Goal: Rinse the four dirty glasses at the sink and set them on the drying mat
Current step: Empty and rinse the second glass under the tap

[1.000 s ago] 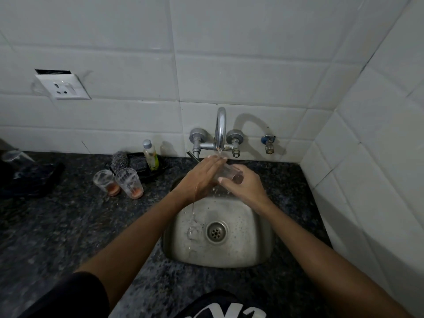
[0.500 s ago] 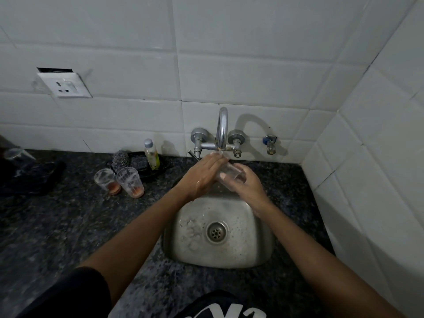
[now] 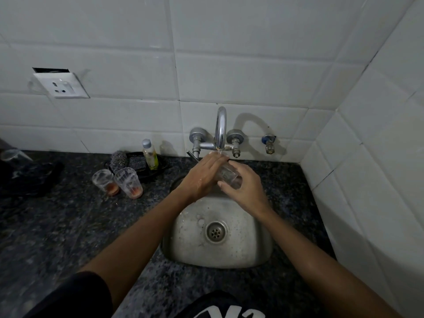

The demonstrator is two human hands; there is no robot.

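Glass (image 3: 227, 175) lower now — both hands gripping

The glass (image 3: 228, 176) is tipping over now, going from mouth-up a moment ago toward lying on its side under the faucet (image 3: 220, 128), its base pointing right. The left hand (image 3: 202, 177) is sliding its fingers further across the mouth end, while the right hand (image 3: 244, 188) is shifting its grip round the base. The stream that was pouring down into the sink (image 3: 252, 253) a second ago is gone; water is only landing on the left fingers.
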